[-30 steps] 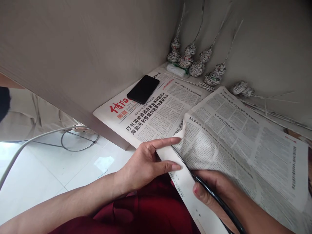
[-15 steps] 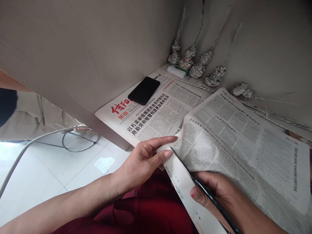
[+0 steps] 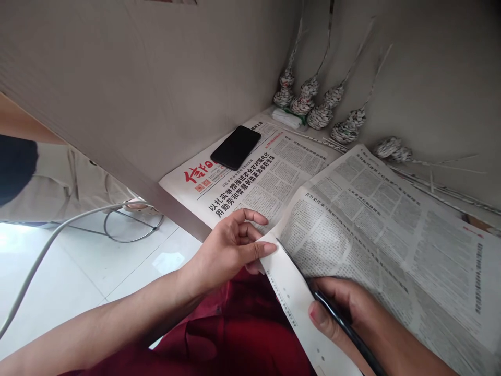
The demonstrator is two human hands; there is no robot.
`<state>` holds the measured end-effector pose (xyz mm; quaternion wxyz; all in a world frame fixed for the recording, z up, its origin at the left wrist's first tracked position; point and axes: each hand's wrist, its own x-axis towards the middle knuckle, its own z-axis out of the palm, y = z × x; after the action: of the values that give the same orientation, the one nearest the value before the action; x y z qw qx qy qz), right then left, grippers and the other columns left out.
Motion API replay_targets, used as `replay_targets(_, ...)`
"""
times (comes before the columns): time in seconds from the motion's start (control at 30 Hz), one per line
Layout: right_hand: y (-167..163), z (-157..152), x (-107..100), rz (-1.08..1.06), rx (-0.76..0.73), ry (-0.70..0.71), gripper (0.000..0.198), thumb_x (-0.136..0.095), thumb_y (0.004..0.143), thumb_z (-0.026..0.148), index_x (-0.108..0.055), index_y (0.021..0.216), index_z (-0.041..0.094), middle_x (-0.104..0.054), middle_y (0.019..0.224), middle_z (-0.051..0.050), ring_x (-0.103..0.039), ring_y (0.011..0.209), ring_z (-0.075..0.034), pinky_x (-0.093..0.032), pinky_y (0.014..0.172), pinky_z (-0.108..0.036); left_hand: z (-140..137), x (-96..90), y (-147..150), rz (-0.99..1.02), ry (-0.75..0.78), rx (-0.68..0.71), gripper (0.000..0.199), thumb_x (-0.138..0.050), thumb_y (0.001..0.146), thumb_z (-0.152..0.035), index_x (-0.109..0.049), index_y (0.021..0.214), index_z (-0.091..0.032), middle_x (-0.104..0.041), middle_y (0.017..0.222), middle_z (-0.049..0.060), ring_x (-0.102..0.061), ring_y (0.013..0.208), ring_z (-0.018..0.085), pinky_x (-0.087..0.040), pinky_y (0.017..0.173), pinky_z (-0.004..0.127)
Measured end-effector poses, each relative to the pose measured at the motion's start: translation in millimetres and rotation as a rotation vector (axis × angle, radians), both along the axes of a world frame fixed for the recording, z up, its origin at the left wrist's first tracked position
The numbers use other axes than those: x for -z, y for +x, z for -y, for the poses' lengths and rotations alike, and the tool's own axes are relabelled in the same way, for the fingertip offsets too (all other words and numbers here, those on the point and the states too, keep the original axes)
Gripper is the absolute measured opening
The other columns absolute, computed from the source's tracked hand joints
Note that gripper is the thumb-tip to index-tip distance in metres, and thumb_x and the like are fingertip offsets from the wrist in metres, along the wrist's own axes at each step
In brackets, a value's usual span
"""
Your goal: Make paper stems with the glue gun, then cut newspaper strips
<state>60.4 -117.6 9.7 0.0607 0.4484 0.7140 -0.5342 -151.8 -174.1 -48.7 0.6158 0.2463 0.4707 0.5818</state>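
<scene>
My left hand [image 3: 238, 245] pinches the near left corner of a newspaper sheet [image 3: 332, 230], thumb on top and the index finger curled above. In my right hand [image 3: 352, 308] is a pair of black-handled scissors [image 3: 336, 310]. Their dark blade lies along the sheet, its tip close to my left thumb. On the near side of the blade runs a pale strip of margin [image 3: 289, 292], which hangs over my dark red clothing [image 3: 235, 334]. Part of the scissors is hidden by my right hand and the paper.
Flat under the sheet lies another newspaper [image 3: 250, 193] with a black phone [image 3: 236, 148] on it. Several gourd-shaped woven paper pieces [image 3: 321, 112] stand against the back wall, one lying down. Rolled paper sticks [image 3: 438, 196] lie behind. Another person's leg [image 3: 66, 177] shows at left.
My left index finger has lifted off the paper and curled back, while the thumb keeps its hold. The scissors have hardly moved. The whole view has shifted slightly.
</scene>
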Motion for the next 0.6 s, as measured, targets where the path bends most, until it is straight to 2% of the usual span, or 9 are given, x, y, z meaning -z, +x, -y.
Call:
replay_targets(0.07,-0.5,0.6,-1.4,0.02,0.014,-0.033,0.045,-0.055,0.082,0.065,-0.073,0.092,0.025,-0.071,0.07,-0.004,-0.068,0.07,-0.023,-0.052,0.053,-0.026,-0.8,0.5,-2.0,0.033,-0.036,0.025,0.041,-0.081,0.071,-0.025,-0.056,0.102,-0.016,-0.061,0.069,-0.003,-0.053,0.046,0.005,-0.041,0.037,0.013)
replay_targets(0.1,-0.7,0.8,-1.7,0.017,0.015,-0.042,0.046,-0.054,0.082,0.067,-0.072,0.091,0.026,-0.071,0.072,-0.004,-0.068,0.072,-0.023,-0.053,0.054,-0.027,-1.1,0.9,-2.9,0.063,-0.053,0.036,0.04,-0.081,0.071,-0.024,-0.057,0.102,-0.015,-0.061,0.071,-0.002,-0.053,0.047,0.005,-0.041,0.037,0.013)
replay_targets(0.2,-1.0,1.5,-1.9,0.012,0.013,-0.055,0.047,-0.053,0.08,0.069,-0.071,0.086,0.026,-0.072,0.076,-0.004,-0.068,0.075,-0.025,-0.055,0.058,-0.029,-1.3,1.8,-4.2,0.158,-0.086,0.047,0.032,-0.081,0.071,-0.018,-0.059,0.094,-0.014,-0.063,0.076,-0.001,-0.062,0.061,0.008,-0.055,0.054,0.017)
replay_targets(0.27,-1.7,2.3,-2.8,0.02,0.028,-0.055,0.047,-0.054,0.08,0.069,-0.071,0.083,0.026,-0.071,0.075,-0.005,-0.068,0.075,-0.025,-0.055,0.059,-0.03,-0.9,1.8,-4.1,0.186,-0.101,0.037,0.027,-0.081,0.071,-0.018,-0.059,0.086,-0.012,-0.063,0.077,0.0,-0.064,0.069,0.009,-0.058,0.064,0.021)
replay_targets(0.47,-4.1,5.5,-8.8,0.055,0.075,-0.081,0.042,-0.058,0.08,0.066,-0.069,0.086,0.026,-0.069,0.077,-0.004,-0.066,0.076,-0.024,-0.053,0.061,-0.03,0.9,-1.2,-3.8,0.223,-0.153,0.053,0.021,-0.078,0.074,-0.022,-0.062,0.079,-0.01,-0.064,0.075,0.002,-0.064,0.07,0.011,-0.059,0.067,0.024)
replay_targets(0.6,-0.2,1.9,-3.0,0.017,0.015,-0.118,0.038,-0.06,0.082,0.061,-0.069,0.085,0.024,-0.068,0.079,-0.004,-0.064,0.079,-0.023,-0.051,0.06,-0.027,1.5,-3.6,-4.3,0.215,-0.17,0.059,0.02,-0.078,0.074,-0.022,-0.063,0.077,-0.009,-0.065,0.074,0.003,-0.065,0.069,0.011,-0.059,0.066,0.023)
